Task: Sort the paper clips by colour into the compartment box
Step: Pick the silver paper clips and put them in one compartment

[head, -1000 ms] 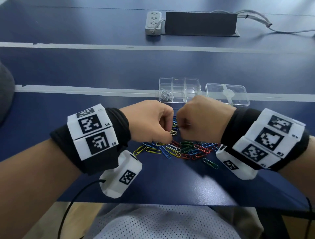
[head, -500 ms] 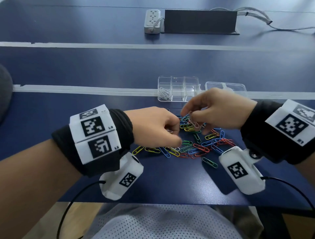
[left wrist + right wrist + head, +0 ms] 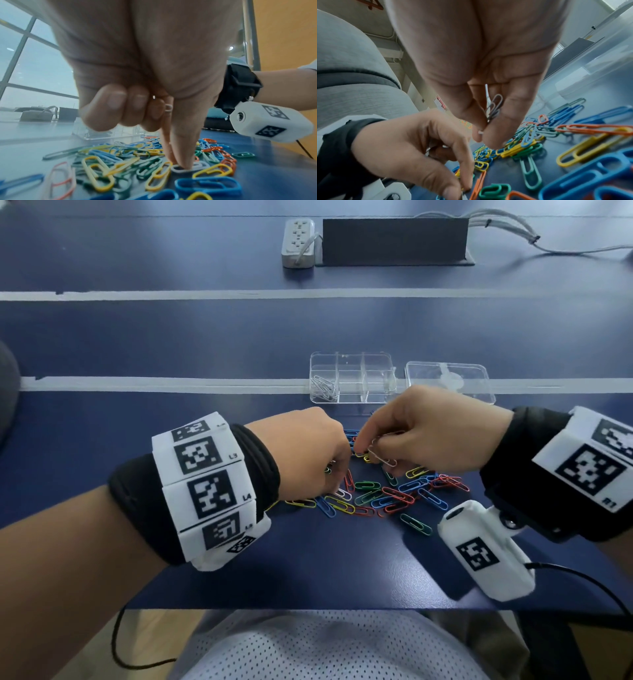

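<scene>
A pile of coloured paper clips (image 3: 387,494) lies on the blue table in front of the clear compartment box (image 3: 352,361). Its front-left compartment holds several white clips (image 3: 323,386). My left hand (image 3: 337,484) is at the pile's left side. Its thumb and forefinger pinch a white clip (image 3: 197,167) lying on the table, and its curled fingers hold another white clip (image 3: 168,108). My right hand (image 3: 373,450) hovers over the pile's far side, pinching several white clips (image 3: 494,106) between thumb and fingers.
The box's clear lid (image 3: 448,381) lies just right of the box. A power strip (image 3: 298,242) and a dark block (image 3: 394,241) with cables stand at the far edge. The table's front edge (image 3: 308,607) is close below the pile.
The two hands, knuckle to knuckle a second ago, have parted. My right hand rose and moved right with white clips. My left hand dropped onto a white clip at the pile's near left.
</scene>
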